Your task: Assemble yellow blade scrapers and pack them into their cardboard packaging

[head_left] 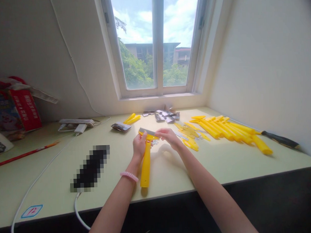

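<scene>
A yellow-handled scraper point(145, 164) with a flat grey metal blade point(149, 132) is held above the table, its handle pointing toward me. My left hand point(139, 144) is closed around the scraper's head from the left. On the right end of the blade, my right hand point(168, 136) has its fingers pinched. Small metal pieces point(154, 142), perhaps screws, lie on the table just behind the scraper's neck. To the right of my right hand are flat yellow scraper parts point(190, 132), some with grey blades among them.
Several yellow handles point(217, 128) lie in a row at the right, beside a black-handled tool point(281, 140). Silvery blade packets point(167, 115) are piled below the window. On the left are a pixelated dark object point(91, 169) with a white cable, a power strip point(76, 122) and a red stick point(26, 154).
</scene>
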Demonstrator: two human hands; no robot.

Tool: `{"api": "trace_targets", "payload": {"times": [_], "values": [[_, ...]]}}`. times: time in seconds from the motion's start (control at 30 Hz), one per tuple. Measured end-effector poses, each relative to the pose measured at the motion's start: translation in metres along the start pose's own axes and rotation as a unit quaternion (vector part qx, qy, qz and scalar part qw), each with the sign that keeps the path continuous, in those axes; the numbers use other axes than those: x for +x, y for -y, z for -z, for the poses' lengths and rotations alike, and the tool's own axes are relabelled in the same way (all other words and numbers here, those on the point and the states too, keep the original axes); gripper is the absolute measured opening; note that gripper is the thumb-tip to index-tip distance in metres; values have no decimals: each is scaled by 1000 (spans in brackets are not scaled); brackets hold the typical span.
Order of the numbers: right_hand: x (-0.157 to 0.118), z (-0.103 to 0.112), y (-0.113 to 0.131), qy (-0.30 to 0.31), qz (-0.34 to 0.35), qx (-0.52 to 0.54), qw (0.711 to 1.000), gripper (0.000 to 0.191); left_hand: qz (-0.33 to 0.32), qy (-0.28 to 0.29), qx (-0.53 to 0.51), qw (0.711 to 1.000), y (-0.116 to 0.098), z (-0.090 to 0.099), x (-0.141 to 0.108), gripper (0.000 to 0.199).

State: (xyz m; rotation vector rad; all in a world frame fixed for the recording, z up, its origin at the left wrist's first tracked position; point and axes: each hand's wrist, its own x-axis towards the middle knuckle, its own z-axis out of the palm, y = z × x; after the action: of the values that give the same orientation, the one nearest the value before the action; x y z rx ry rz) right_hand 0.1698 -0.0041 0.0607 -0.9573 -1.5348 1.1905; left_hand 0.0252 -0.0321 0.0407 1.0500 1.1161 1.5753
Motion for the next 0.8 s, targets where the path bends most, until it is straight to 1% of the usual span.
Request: {"api": "trace_targets", "payload": {"times": [0.1, 0.17, 0.37, 0.57, 0.7, 0.8], "values": [[3, 2, -1, -67, 19, 28, 997, 22, 7, 1, 11, 1000, -1, 1, -1, 30], [5, 3, -2, -84, 22, 57, 995, 23, 6, -7, 19, 1000, 0, 2, 0, 29], [7, 4, -4, -85, 15, 104, 991, 22, 1, -27, 34, 999, 4, 4, 3, 28], [6, 3, -3, -87, 22, 113, 990, 16, -5, -24, 44, 999, 5, 5, 3, 29], [7, 3, -5, -98, 0, 103, 990, 16, -5, -20, 48, 999, 6, 6, 4, 29], [6, 3, -3, -83, -7, 93, 992, 19, -11, -21, 55, 998, 7, 6, 4, 30]]}}
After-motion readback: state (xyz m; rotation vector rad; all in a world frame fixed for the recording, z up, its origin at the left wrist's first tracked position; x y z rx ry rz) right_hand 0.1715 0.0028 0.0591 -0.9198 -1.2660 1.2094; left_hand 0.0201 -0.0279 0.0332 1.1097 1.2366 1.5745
